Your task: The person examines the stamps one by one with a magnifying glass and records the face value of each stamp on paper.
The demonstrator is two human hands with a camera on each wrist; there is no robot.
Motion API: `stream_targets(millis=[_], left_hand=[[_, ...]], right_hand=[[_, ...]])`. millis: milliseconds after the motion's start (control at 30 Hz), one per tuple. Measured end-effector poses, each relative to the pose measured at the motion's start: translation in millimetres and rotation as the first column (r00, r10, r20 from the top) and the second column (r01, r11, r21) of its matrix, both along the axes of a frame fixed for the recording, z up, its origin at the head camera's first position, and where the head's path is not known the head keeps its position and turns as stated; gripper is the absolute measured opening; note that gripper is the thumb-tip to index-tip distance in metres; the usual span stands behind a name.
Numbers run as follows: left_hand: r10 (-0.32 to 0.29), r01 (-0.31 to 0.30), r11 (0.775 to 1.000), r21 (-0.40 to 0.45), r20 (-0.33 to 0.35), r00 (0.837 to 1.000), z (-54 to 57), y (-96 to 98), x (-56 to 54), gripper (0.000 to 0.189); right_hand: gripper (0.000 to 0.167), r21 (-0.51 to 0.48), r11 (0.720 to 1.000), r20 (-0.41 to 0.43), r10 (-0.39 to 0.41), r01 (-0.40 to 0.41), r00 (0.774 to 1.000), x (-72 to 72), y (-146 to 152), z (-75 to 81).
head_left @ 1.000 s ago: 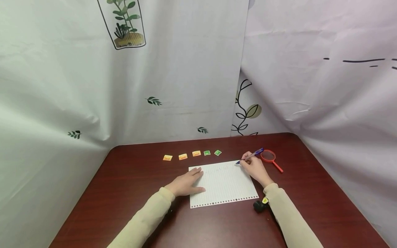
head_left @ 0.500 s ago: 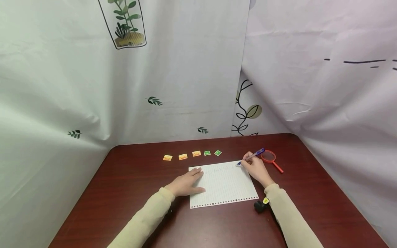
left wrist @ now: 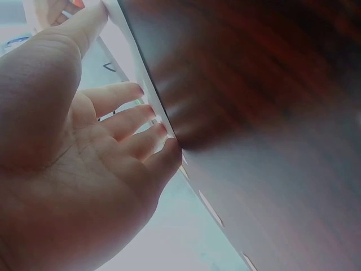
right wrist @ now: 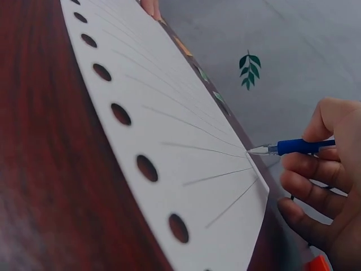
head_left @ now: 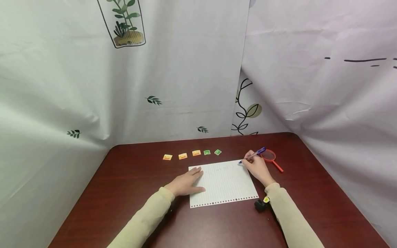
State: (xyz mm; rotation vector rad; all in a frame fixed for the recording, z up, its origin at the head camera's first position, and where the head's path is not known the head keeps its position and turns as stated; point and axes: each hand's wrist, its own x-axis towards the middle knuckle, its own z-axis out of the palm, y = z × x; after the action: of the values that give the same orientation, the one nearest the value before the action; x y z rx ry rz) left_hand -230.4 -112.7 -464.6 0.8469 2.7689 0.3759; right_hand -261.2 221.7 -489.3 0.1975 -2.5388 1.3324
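Observation:
A sheet of lined paper (head_left: 223,184) with punched holes along its near edge lies on the dark red table. Faint handwriting runs along its far part. My left hand (head_left: 186,182) rests flat on the paper's left side, fingers spread; in the left wrist view the fingers (left wrist: 127,121) are straight, touching the surface. A blue pen (head_left: 255,153) is pinched in my right hand (head_left: 257,168) near the paper's far right corner. In the right wrist view the tip of the pen (right wrist: 299,147) meets the paper near its far edge.
Three orange stamp-like pieces (head_left: 183,156) and two green ones (head_left: 207,152) lie in a row beyond the paper. A red magnifying glass (head_left: 274,163) sits right of my right hand. A patterned white curtain (head_left: 192,69) hangs behind the table (head_left: 139,172).
My right hand and the pen have shifted slightly to the right along the paper, and more handwriting shows. The left hand has stayed in place.

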Motion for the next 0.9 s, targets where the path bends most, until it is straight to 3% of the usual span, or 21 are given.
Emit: stream_targets(millis=[900], left_hand=[[-0.009, 0.009, 1.0, -0.001, -0.006, 1.0, -0.4, -0.1, -0.5, 0.078]], right_hand=[[0.009, -0.004, 1.0, 0.027, 0.026, -0.026, 0.999, 0.4, 2.0, -0.2]])
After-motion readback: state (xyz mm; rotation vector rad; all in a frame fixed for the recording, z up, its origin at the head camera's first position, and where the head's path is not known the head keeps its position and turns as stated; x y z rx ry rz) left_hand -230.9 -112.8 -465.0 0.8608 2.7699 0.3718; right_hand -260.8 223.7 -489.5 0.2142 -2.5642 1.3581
